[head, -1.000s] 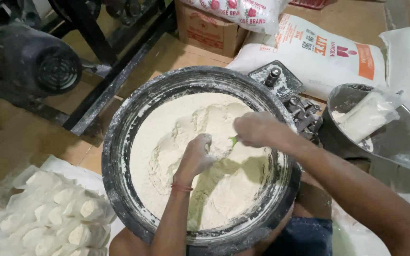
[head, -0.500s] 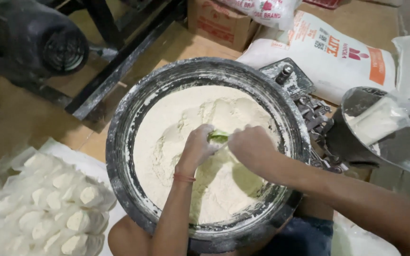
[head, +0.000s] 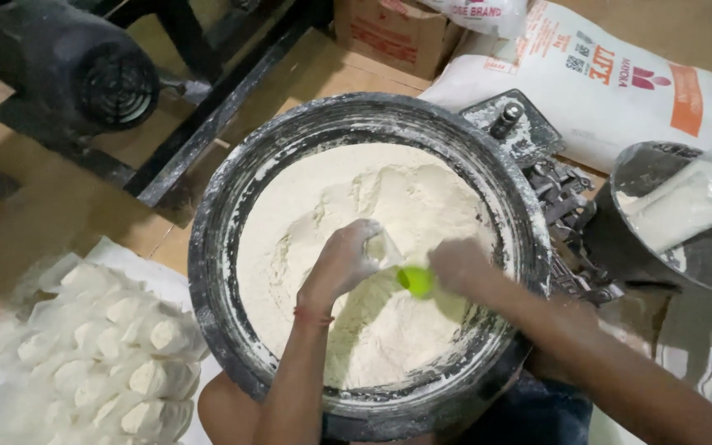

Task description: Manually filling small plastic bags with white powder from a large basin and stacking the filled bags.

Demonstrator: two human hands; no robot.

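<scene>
Head view. The step in hand appears to be scooping white flour from the large round grey metal basin (head: 224, 206), whose flour-dusted rim fills the middle of the picture. The left hand (head: 341, 262) rests on the mound of pale flour (head: 389, 206), fingers curled around what looks like a small clear plastic bag (head: 383, 247); whether the bag is open cannot be told. The right hand (head: 459, 265) is closed around a small lime-green plastic scoop (head: 416, 281), of which only a rounded end shows between the two hands, just beside the left hand and low over the flour. The scoop's long axis seems to run left to right across the basin, its visible end pointing towards the left hand; its handle is hidden in the grip. The next move would likely call for a steady tilt of the scoop towards the bag's mouth, judged from their closeness. Left of the basin lie small filled clear packets (head: 109, 354); right of it, a white printed sack (head: 603, 91) and a grey metal pan (head: 702, 255)
</scene>
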